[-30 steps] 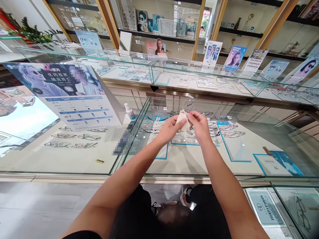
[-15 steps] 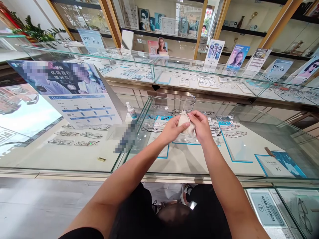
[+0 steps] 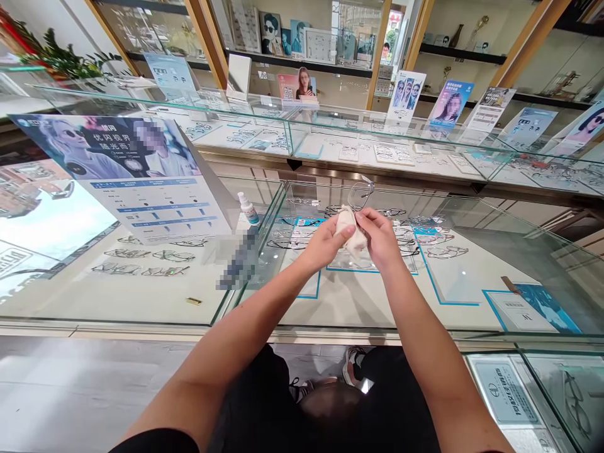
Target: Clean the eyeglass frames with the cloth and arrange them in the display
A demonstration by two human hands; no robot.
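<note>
A cream cleaning cloth (image 3: 350,228) is bunched between my two hands above the glass counter. My left hand (image 3: 325,242) is closed on it, with the thumb pressed along its front. Fingers bent, my right hand (image 3: 381,238) grips a pair of thin-rimmed eyeglasses (image 3: 361,194) at the cloth's right side. One round lens sticks up above the fingertips; the rest of the frame is hidden by cloth and fingers. Beneath the glass, rows of spectacle frames (image 3: 287,243) lie around and behind my hands.
A white spray bottle (image 3: 248,209) stands on the counter to the left, beside a large tent-shaped sign (image 3: 155,204). Nearer lies a small gold-coloured piece (image 3: 193,301). Another glass showcase (image 3: 330,119) with upright cards runs across the back.
The cloth has shifted in my fingers, its lower end now folded differently. The eyeglasses' lens above my hands has tilted slightly and shows more. Both hands remain in nearly the same place.
</note>
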